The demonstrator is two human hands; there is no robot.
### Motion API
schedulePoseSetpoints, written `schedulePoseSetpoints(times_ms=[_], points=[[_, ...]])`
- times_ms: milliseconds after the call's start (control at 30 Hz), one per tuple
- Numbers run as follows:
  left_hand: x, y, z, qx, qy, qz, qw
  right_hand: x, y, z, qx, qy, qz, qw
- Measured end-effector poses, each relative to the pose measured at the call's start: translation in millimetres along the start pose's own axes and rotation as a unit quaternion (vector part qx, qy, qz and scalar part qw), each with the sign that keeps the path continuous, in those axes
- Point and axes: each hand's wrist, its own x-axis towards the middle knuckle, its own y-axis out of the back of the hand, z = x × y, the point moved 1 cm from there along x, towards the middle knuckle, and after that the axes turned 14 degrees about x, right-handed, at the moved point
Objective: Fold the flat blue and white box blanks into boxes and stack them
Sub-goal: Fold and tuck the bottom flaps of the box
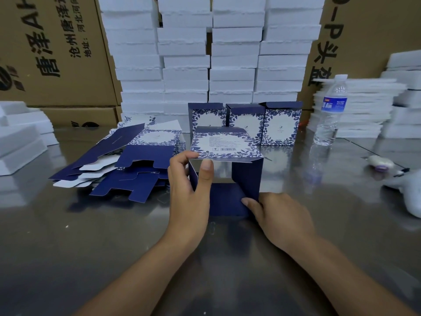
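Box blank (227, 147), half opened on the table (114, 236) just in front of three folded boxes (281, 124), can crease or collapse askew if your left hand (190, 190), pinching its left wall, and your right hand (280, 215), pinching the lower right corner, press unevenly.
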Motion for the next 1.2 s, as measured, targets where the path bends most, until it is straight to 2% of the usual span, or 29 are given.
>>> schedulePoseSetpoints(times_ms=[233,467,867,1200], points=[[9,8,0,-0.025,-0.004,0.041,0.999,-2,-3,-2,0.045,0.072,-0.034,0.996],[10,9,1,-0.039,0.000,0.043,0.998,1,4,6,0.078,0.031,-0.001,0.996],[11,11,1,-0.040,0.023,0.053,0.998,-1,3,2,0.069,0.037,0.009,0.997],[6,6,3,-0.046,-0.001,0.010,0.999,-1,9,-2,0.050,0.048,0.100,0.993]])
